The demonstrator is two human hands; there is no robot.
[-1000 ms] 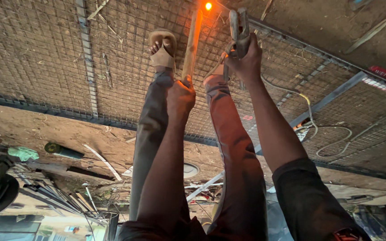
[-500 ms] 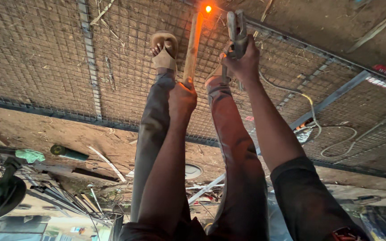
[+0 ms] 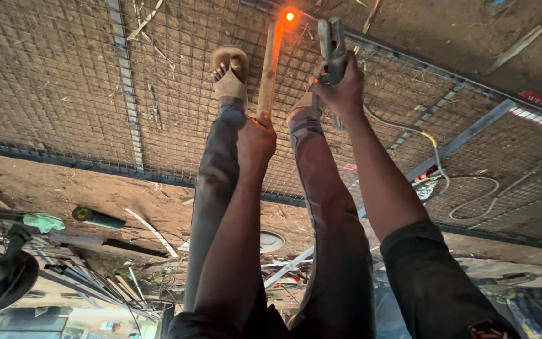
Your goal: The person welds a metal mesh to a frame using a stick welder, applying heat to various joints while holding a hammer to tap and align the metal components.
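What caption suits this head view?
Left hand grips a wooden stick, right hand a metal clamp, above wire mesh.

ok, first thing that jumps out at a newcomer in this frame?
The orange glowing spot at top centre, on the metal mesh panel that fills most of the view. Just below it the left hand grips a wooden handle pointing at the glow, and the right hand holds a grey clamp-like tool beside it. A sandalled foot rests on the mesh left of the handle.
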